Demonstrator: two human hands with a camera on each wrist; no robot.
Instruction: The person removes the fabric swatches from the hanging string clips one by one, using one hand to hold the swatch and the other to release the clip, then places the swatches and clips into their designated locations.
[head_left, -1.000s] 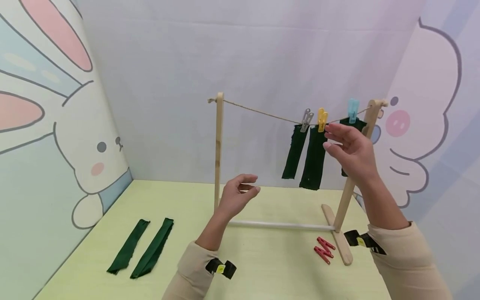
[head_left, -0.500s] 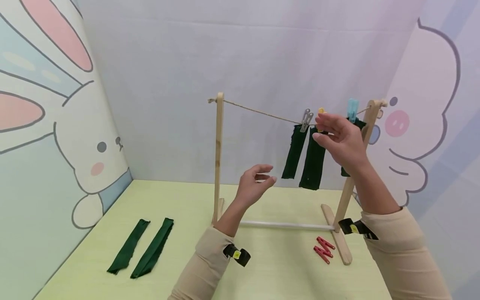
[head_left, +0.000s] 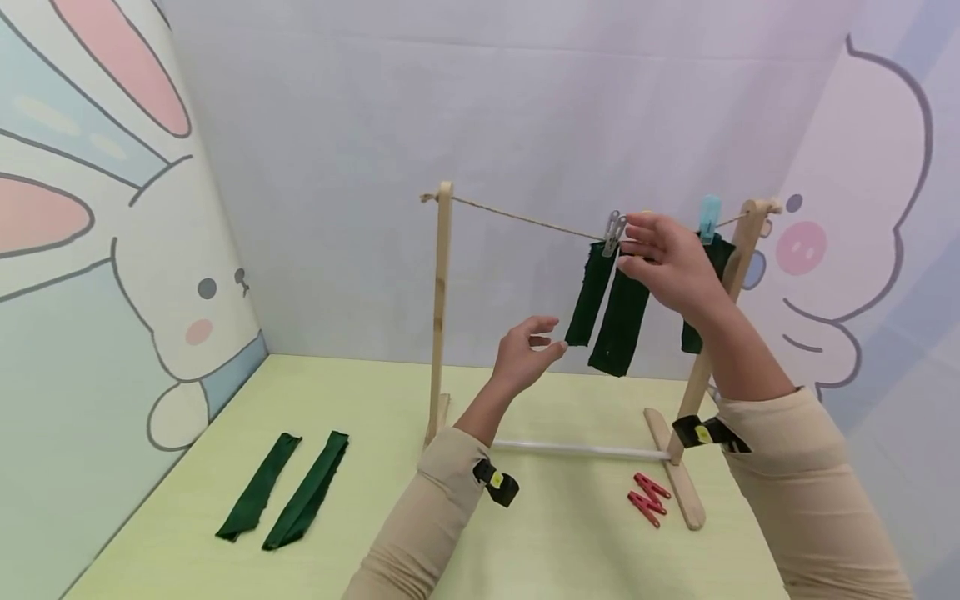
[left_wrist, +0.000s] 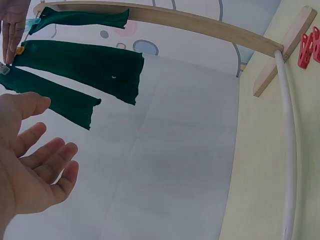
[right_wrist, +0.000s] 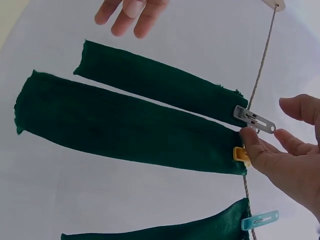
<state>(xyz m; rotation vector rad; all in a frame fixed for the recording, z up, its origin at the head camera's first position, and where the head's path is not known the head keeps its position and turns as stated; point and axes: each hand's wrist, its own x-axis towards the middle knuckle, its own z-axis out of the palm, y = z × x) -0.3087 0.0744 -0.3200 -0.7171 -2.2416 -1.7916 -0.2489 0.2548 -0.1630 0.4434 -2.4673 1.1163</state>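
Three dark green cloth strips hang from a twine line. A grey clothespin (right_wrist: 253,119) holds the narrow strip (head_left: 591,296), a yellow clothespin (right_wrist: 241,155) the wider strip (head_left: 621,325), and a light-blue clothespin (head_left: 709,218) the strip by the right post. My right hand (head_left: 678,262) is up at the line, thumb and fingers spread around the tail of the grey clothespin, one fingertip beside the yellow one. In the head view my hand covers most of the yellow pin. My left hand (head_left: 521,354) is lower, fingers loosely bent and holding nothing, thumb tip near the narrow strip's bottom end.
The twine (head_left: 525,218) runs between a left wooden post (head_left: 441,292) and a right one (head_left: 742,250), joined below by a white rod (head_left: 577,450). Red clothespins (head_left: 647,498) lie by the right foot. Two folded green strips (head_left: 260,487) lie on the table's left.
My right hand has moved left along the line, from beside the yellow clothespin to the grey one. My left hand has risen and moved right toward the narrow strip. The head view has shifted slightly.
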